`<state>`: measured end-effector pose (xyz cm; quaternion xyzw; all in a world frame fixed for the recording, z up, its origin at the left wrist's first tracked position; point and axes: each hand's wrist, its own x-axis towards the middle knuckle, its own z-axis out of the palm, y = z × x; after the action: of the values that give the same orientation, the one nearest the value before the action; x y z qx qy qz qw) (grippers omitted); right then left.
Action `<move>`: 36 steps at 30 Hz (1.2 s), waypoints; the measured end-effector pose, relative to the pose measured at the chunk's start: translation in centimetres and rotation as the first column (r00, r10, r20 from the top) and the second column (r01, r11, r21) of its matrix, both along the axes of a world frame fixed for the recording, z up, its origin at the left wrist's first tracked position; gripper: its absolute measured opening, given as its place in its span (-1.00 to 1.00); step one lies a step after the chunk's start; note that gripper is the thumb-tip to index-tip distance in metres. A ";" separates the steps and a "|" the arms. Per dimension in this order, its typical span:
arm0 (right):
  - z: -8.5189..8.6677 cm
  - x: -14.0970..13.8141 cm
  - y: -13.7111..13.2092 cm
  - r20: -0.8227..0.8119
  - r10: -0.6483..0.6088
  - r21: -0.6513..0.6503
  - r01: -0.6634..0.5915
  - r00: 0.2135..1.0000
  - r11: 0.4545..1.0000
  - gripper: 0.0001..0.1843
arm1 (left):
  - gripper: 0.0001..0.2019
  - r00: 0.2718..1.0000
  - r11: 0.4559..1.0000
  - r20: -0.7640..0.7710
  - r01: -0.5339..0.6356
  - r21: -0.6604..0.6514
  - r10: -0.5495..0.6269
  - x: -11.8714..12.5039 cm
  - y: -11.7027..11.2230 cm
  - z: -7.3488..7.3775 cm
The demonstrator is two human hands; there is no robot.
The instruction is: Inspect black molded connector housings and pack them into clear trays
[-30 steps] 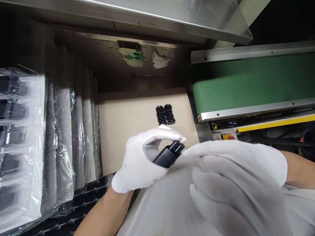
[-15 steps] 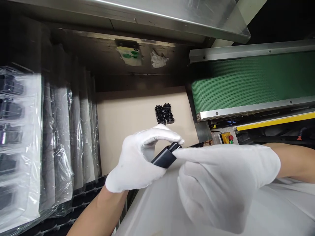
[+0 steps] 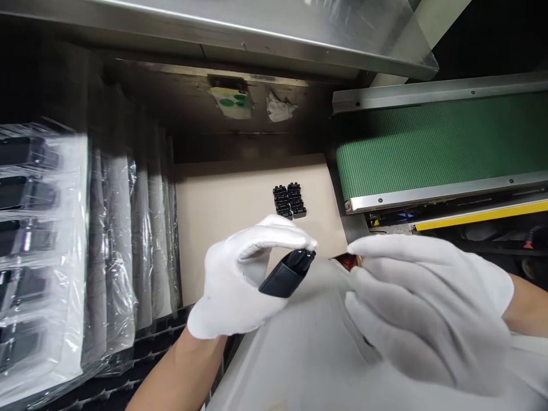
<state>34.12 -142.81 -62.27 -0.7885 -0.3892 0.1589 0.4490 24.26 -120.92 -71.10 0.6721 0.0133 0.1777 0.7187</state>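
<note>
My left hand (image 3: 240, 279), in a white glove, pinches a black rectangular plastic casing (image 3: 285, 277) between thumb and fingers, with its slotted end pointing up and right. My right hand (image 3: 428, 308), also gloved white, hangs a little to the right of the casing, apart from it, holding nothing visible. Beyond them, several small black studded connector pieces (image 3: 289, 201) stand in two short rows on a beige board (image 3: 222, 228).
A green conveyor belt (image 3: 440, 148) with a steel rail runs along the right, above a yellow strip (image 3: 483, 217). Plastic-wrapped stacks of black items (image 3: 43, 228) fill the left. A steel hood (image 3: 257, 34) overhangs the back. A white sheet (image 3: 291, 354) lies below my hands.
My right hand has drawn back rightward from the casing, its fingertips no longer touching it. My left hand still holds the casing, now tilted slightly more upright.
</note>
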 end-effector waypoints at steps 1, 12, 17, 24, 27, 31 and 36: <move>-0.1 -0.1 -0.3 0.030 0.029 0.002 -0.029 0.999 1.000 -0.86 | -0.85 1.000 1.000 0.017 -0.023 -0.017 0.023 0.0 -0.2 -0.2; -9.6 -1.5 2.5 -0.254 -0.133 0.372 0.223 0.958 0.901 -0.74 | -0.51 0.906 0.905 0.022 -0.423 0.043 0.422 -1.0 -3.5 -1.5; -9.7 -2.0 3.4 -0.293 -0.055 0.407 0.176 0.955 0.896 -0.70 | -0.57 0.877 0.869 0.002 -0.476 0.134 0.480 -1.6 -3.2 -0.8; -9.8 -2.4 3.0 -0.365 -0.052 0.423 0.215 0.930 0.880 -0.69 | -0.55 0.861 0.851 0.016 -0.505 0.146 0.508 -1.8 -3.0 -1.2; -9.9 -3.4 3.1 -0.430 -0.138 0.392 0.322 0.892 0.862 -0.69 | -0.45 0.895 0.897 -0.054 -0.441 0.028 0.442 -2.5 -1.3 -2.3; -10.5 -4.5 2.2 -0.456 -0.423 0.369 0.599 0.783 0.710 -0.62 | -0.45 0.916 0.881 -0.400 -0.168 -0.443 -0.026 -2.7 1.6 -6.5; -11.6 -8.8 -0.6 -0.435 -0.757 0.431 0.851 0.486 0.299 -0.67 | -0.75 0.454 0.701 -0.609 0.050 -0.711 -0.651 -1.1 1.4 -14.4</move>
<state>25.28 -143.41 -73.91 -0.6745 0.0663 -0.1614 0.7174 23.14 -119.56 -85.52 0.3912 0.2583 -0.3409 0.8149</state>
